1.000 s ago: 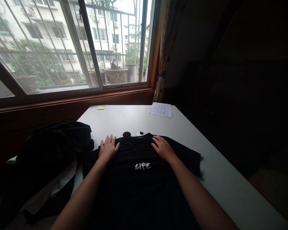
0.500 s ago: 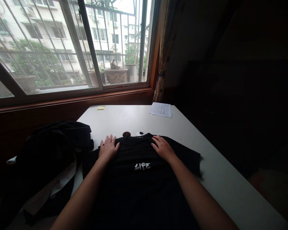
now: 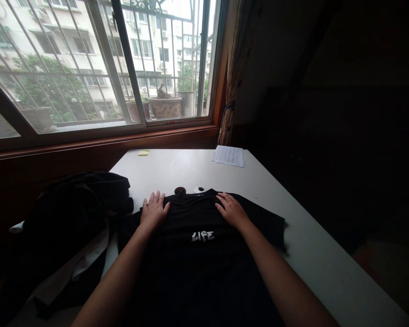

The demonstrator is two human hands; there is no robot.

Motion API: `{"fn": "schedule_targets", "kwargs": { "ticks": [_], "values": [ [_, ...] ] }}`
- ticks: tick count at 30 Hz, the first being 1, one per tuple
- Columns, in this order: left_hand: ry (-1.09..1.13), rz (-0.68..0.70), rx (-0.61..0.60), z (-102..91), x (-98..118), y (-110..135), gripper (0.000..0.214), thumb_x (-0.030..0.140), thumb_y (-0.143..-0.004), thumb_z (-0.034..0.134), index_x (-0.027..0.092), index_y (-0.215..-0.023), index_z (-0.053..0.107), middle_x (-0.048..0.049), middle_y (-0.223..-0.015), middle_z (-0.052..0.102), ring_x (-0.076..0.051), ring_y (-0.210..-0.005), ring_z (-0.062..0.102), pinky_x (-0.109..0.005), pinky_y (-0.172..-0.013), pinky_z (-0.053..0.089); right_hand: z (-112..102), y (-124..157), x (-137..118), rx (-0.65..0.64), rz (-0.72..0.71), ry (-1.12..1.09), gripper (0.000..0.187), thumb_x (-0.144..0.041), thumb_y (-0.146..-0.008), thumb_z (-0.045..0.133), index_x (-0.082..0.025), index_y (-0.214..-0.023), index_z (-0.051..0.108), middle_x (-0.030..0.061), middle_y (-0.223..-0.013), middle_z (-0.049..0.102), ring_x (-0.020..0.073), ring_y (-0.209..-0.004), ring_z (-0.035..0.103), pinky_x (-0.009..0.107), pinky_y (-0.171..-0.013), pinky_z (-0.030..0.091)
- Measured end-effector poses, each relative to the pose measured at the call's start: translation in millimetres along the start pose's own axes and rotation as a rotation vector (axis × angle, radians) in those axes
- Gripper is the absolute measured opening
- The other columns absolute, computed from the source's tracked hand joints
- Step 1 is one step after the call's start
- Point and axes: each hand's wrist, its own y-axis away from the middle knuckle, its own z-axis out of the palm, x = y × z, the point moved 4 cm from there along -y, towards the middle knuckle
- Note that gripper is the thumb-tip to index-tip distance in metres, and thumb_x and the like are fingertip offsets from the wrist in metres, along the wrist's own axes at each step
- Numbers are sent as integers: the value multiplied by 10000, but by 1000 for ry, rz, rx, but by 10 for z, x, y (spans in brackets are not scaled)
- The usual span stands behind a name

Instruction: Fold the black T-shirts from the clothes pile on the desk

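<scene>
A black T-shirt (image 3: pixel 197 268) with white lettering on its chest lies spread on the white table (image 3: pixel 177 165), its collar toward the far side. My left hand (image 3: pixel 154 211) rests flat on the shirt's left shoulder, fingers stretched forward. On the opposite shoulder lies my right hand (image 3: pixel 231 210), palm down with its fingers extended. Neither hand grips the fabric. Just beyond the collar are a dark brown round object (image 3: pixel 180 190) and a white round one with a dark centre (image 3: pixel 200 190), both partly covered by the shirt.
A heap of dark clothes (image 3: pixel 64 218) with some pale cloth is piled at the table's left. Toward the far edge lie printed papers (image 3: pixel 228 156) and a yellow sticky note (image 3: pixel 143 153). Behind the table is a barred window (image 3: pixel 139 68) with a tied curtain (image 3: pixel 229 109) beside it.
</scene>
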Motion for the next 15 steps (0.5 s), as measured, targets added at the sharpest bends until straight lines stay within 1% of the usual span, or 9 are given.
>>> {"fn": "schedule_targets", "kwargs": {
  "ticks": [6, 11, 15],
  "values": [
    [6, 9, 31, -4, -7, 8, 615, 504, -1035, 272, 205, -1570, 332, -72, -1662, 245, -279, -1547, 164, -545, -1238, 144, -1, -1, 5, -9, 6, -10, 480, -430, -1011, 411, -210, -1400, 586, 83, -1484, 532, 256, -1393, 440, 414, -1192, 326],
    [29, 32, 76, -13, -11, 10, 551, 437, -1043, 298, 225, -1546, 370, -73, -1641, 309, -267, -1532, 221, -544, -1237, 162, -2, 3, 7, -8, 3, -14, 467, -428, -1014, 418, -214, -1389, 594, 77, -1483, 530, 251, -1396, 436, 405, -1197, 320],
    [51, 44, 91, -12, -21, 4, 528, 417, -1041, 327, 221, -1527, 399, -80, -1626, 343, -273, -1523, 245, -562, -1233, 171, 0, 6, 9, 9, -9, -14, 458, -421, -1016, 428, -205, -1380, 601, 79, -1477, 535, 252, -1391, 442, 406, -1197, 322]
  ]
}}
